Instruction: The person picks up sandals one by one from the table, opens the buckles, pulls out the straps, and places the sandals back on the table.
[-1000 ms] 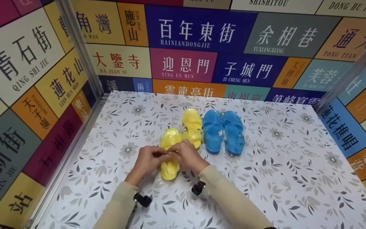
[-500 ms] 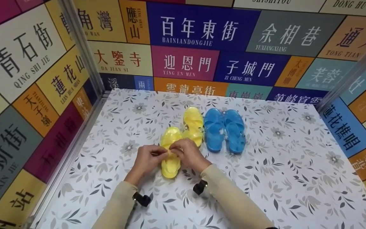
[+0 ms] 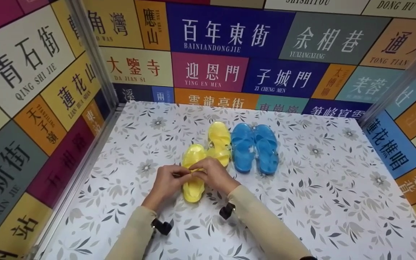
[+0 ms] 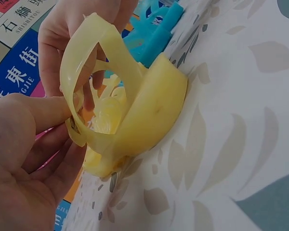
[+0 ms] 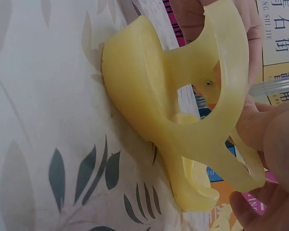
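Note:
A yellow jelly sandal (image 3: pixel 194 193) lies on the table, toe pointing away from me. My left hand (image 3: pixel 168 180) pinches its strap from the left, thumb against fingertips. From the other side my right hand (image 3: pixel 215 177) grips the strap too, and both hands' fingertips meet over the sandal's middle. In the left wrist view the heel strap (image 4: pixel 79 53) arches up from the sole, and a small metal piece shows by the left fingertips. The right wrist view shows a snap (image 5: pixel 208 83) on one strap. A second yellow sandal (image 3: pixel 218 131) stands just beyond, partly behind my right hand.
Two blue sandals (image 3: pixel 243 144) stand side by side right of the yellow pair. The table cover (image 3: pixel 323 187) is white with grey leaves and flowers. Walls with coloured street-name panels (image 3: pixel 226 32) enclose the back and sides, with a metal corner post (image 3: pixel 96 54) at left.
Both hands stay at the sandal's strap; the right fingertips shift slightly over it. The sandals keep their places, and the head view tilts a little.

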`<state>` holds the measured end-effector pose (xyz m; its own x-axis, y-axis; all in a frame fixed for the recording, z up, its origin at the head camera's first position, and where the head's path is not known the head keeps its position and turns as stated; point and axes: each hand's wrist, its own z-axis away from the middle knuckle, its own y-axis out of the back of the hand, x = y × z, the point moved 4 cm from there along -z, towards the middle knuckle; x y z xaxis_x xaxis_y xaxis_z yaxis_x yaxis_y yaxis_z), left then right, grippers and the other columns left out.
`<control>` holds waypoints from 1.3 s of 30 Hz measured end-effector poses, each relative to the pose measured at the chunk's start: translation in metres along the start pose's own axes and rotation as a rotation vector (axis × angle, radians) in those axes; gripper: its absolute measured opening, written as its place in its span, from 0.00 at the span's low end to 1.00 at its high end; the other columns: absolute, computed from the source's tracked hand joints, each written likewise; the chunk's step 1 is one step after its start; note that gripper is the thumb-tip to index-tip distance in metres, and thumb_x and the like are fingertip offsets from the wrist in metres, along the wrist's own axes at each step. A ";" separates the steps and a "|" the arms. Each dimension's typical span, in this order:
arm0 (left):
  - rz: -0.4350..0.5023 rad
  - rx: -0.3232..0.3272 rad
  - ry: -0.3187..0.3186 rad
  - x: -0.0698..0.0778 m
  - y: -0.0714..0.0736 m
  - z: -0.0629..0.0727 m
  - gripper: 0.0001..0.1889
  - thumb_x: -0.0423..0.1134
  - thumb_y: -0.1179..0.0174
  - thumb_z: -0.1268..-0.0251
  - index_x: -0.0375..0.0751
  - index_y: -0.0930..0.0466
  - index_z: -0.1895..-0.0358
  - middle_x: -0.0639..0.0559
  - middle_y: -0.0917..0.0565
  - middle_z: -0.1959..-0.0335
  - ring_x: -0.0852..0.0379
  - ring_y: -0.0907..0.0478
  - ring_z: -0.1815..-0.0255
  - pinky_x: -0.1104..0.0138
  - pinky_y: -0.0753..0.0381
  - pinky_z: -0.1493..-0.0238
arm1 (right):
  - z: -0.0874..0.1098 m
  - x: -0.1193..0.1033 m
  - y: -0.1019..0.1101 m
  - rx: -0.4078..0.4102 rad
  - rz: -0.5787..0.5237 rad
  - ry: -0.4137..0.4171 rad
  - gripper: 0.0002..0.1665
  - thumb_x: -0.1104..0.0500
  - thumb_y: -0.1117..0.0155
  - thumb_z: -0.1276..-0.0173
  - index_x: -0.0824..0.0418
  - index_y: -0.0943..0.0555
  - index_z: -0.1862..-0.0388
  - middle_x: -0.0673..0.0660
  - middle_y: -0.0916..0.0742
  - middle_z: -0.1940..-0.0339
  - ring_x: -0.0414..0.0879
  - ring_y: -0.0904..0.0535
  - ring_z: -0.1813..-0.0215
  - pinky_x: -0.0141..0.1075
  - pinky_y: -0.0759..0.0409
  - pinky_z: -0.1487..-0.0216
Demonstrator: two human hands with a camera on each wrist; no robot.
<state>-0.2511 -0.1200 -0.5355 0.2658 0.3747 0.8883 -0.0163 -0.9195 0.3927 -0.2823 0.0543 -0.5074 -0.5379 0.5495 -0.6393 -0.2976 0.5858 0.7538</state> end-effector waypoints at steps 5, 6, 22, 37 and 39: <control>0.014 -0.007 0.058 -0.001 0.000 0.000 0.03 0.38 0.24 0.37 0.49 0.06 0.62 0.58 0.08 0.65 0.59 0.12 0.61 0.64 0.13 0.53 | 0.000 0.001 -0.001 0.002 -0.055 -0.025 0.10 0.60 0.28 0.28 0.54 0.08 0.50 0.48 0.07 0.53 0.41 0.11 0.49 0.34 0.15 0.44; 0.012 -0.008 0.062 -0.001 0.000 0.000 0.03 0.38 0.24 0.37 0.49 0.06 0.62 0.58 0.08 0.65 0.59 0.12 0.61 0.64 0.13 0.53 | 0.000 0.002 -0.002 0.007 -0.058 -0.024 0.10 0.60 0.28 0.28 0.55 0.08 0.50 0.48 0.07 0.53 0.41 0.11 0.49 0.34 0.15 0.44; -0.040 0.003 0.024 0.000 0.003 0.000 0.03 0.37 0.25 0.35 0.44 0.07 0.61 0.55 0.08 0.65 0.58 0.12 0.62 0.63 0.12 0.55 | 0.005 0.008 0.003 0.022 -0.006 -0.007 0.08 0.59 0.30 0.25 0.57 0.09 0.51 0.50 0.08 0.53 0.45 0.14 0.47 0.42 0.17 0.41; 0.011 -0.001 0.017 -0.002 0.000 0.002 0.03 0.37 0.25 0.36 0.49 0.06 0.61 0.56 0.08 0.64 0.58 0.11 0.61 0.65 0.12 0.55 | 0.003 0.004 -0.002 0.010 -0.020 0.012 0.09 0.59 0.29 0.27 0.54 0.08 0.50 0.47 0.07 0.54 0.39 0.12 0.51 0.34 0.15 0.46; 0.005 0.004 0.012 -0.002 0.001 0.002 0.02 0.37 0.25 0.36 0.47 0.06 0.61 0.56 0.08 0.64 0.58 0.11 0.62 0.66 0.12 0.55 | 0.004 0.005 -0.001 0.010 -0.017 0.002 0.08 0.59 0.29 0.27 0.54 0.08 0.52 0.47 0.07 0.55 0.40 0.12 0.50 0.36 0.16 0.44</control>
<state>-0.2501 -0.1216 -0.5375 0.2541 0.3713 0.8931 -0.0138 -0.9219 0.3872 -0.2815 0.0587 -0.5118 -0.5346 0.5377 -0.6520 -0.2991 0.6012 0.7410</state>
